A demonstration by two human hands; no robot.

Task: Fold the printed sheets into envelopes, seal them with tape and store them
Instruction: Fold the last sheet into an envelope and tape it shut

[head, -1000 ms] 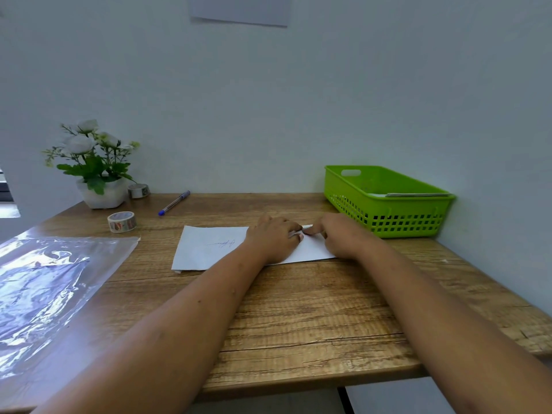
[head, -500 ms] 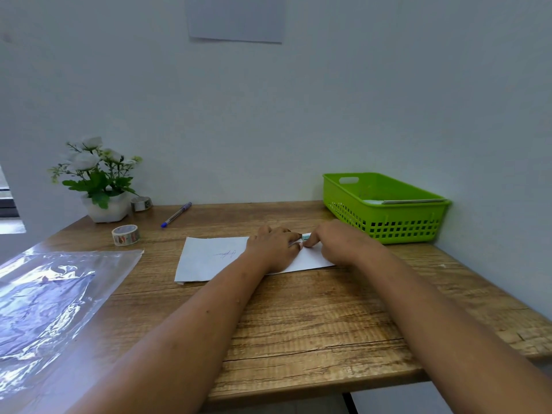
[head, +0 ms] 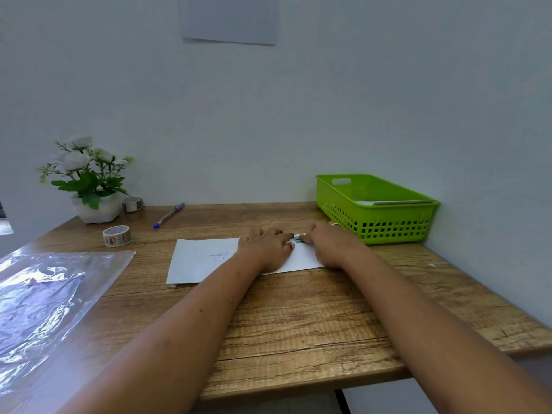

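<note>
Folded sheet [head: 199, 259] on wooden desk [head: 298, 324], pale wall [head: 328, 115] behind, green basket [head: 394, 226] right

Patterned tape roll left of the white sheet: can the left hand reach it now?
Probably yes: the left hand rests on the white folded sheet, and only paper and bare wooden tabletop lie between it and the patterned tape roll.

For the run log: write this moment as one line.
stage: sealing | left hand: presses folded sheet | right hand: touches tape piece | green basket: paper inside
</note>
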